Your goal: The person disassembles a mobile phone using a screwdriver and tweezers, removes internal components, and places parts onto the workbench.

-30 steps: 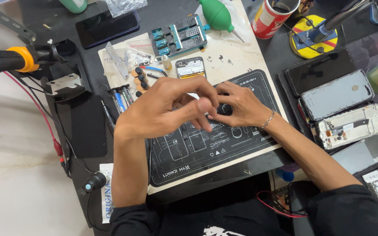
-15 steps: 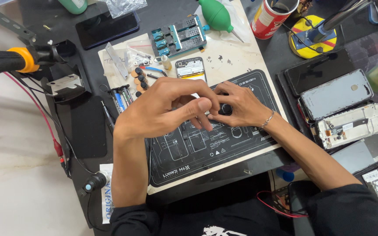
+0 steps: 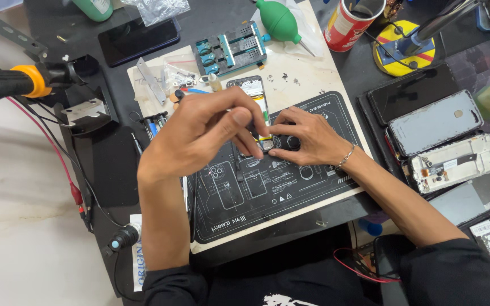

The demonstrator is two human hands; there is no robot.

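Opened phone [image 3: 254, 93], narrow with its insides exposed, is laid on the black repair mat [image 3: 267, 187], its lower end covered by both hands. The left hand [image 3: 199, 133] is pinched shut over that end; the right hand [image 3: 307, 139] is curled around a small black round part [image 3: 293, 143]. The dark tabletop [image 3: 211, 22] is crowded: a green blower [image 3: 279, 21], a red can [image 3: 347, 22], dismantled phones [image 3: 438, 141]. What the left fingertips grip cannot be made out.

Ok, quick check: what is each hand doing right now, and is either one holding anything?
Left hand: fingers pinched together over the opened phone; what they grip cannot be told.
Right hand: fingers curled on a small black part on the mat.
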